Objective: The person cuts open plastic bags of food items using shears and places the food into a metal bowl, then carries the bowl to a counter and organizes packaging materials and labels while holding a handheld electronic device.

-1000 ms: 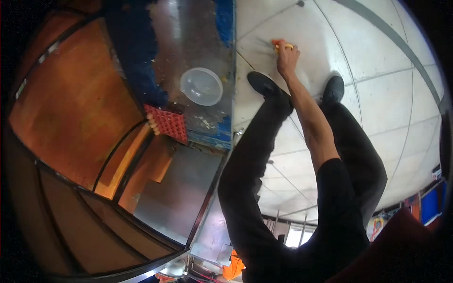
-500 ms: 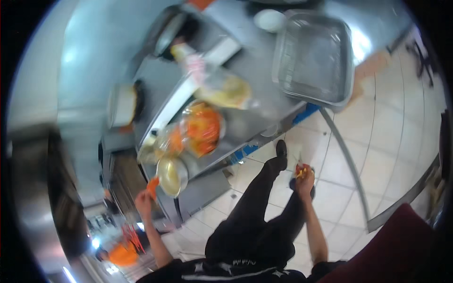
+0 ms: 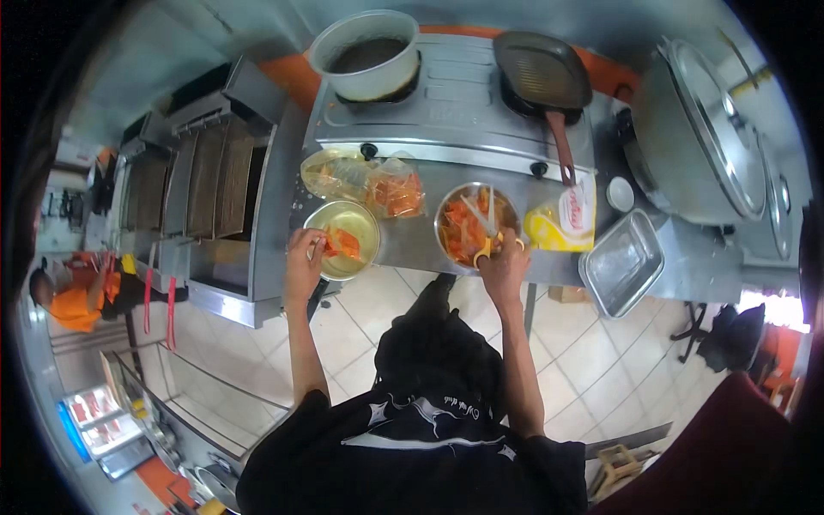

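My left hand (image 3: 304, 257) is closed on an orange-red piece of food (image 3: 342, 244), perhaps bell pepper, above a round metal bowl (image 3: 369, 257) with a yellowish inside. In my right hand (image 3: 505, 268) is a pair of scissors (image 3: 486, 249) with yellow handles. Its blades point away from me, over a second metal bowl (image 3: 513, 206) that holds cut red, orange and pale strips. Beyond the left bowl lie a clear plastic bag with red-orange pieces (image 3: 397, 192) and a clear bag with yellowish contents (image 3: 333, 173).
A gas stove (image 3: 446, 77) carries a deep pot (image 3: 365, 81) and a grill pan (image 3: 541, 73) whose handle points toward me. Right of the bowls are a yellow-white packet (image 3: 562, 221), a white cup (image 3: 620, 194) and a metal tray (image 3: 622, 264). Deep fryers (image 3: 206, 180) stand left; someone in orange (image 3: 77, 307) is farther off.
The view has turned and steadied. My right hand with the scissors has come from over the floor to the bowl of strips. My left hand still holds the orange-red piece by its bowl.
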`<state>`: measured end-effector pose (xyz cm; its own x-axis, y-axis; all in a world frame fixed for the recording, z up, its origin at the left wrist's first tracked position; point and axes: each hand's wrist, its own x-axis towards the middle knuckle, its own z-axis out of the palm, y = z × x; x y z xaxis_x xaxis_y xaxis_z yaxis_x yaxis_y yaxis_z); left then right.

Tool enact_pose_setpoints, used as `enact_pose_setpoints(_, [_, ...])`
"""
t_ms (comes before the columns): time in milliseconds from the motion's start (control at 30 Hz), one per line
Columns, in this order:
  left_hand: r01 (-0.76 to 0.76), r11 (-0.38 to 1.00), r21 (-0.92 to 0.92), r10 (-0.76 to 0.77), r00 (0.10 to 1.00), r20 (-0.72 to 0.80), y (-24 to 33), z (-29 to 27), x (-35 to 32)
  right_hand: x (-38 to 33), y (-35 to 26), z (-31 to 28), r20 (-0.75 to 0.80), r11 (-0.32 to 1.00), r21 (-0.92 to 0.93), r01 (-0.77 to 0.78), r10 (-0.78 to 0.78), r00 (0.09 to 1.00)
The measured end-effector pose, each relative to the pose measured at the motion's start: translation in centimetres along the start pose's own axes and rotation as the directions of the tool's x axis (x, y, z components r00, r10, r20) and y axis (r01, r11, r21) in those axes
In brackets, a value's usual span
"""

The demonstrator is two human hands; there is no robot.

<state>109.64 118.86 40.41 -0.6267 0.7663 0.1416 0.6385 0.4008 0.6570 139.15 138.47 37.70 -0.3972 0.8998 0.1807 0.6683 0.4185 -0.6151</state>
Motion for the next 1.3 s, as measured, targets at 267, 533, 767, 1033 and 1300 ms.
enact_pose_setpoints(267, [-0.178,0.983,-0.052,0.177,0.984,-0.036,2.4,-2.1,3.9,7.9,-10.9,7.4,0.368,0.538,0.825,-0.173,-0.278,0.887])
enact_pose_setpoints(533, [-0.164,0.981,-0.102,0.151,0.981,-0.125,5.0,-3.0,5.2,13.4,-16.5,9.6,0.560,0.660,0.743,-0.109,-0.525,0.641])
enact_pose_setpoints(767, [0.014,0.882,-0.471,-0.110,0.978,-0.177,3.7,-0.7,4.3,14.5,-17.9,9.8,0.400,0.603,0.777,0.180,-0.695,0.598])
enact_pose_setpoints(1033, [0.251,0.841,-0.479,-0.348,0.930,-0.123,2.4,1.3,3.5,14.9,-18.8,9.4,0.413,0.630,0.772,0.089,-0.602,0.683])
enact_pose_setpoints(1300, [0.136,0.498,-0.856,-0.509,0.845,-0.162,3.5,3.2,5.5,12.0,-18.3,8.2,0.396,0.551,0.817,-0.173,-0.317,0.862])
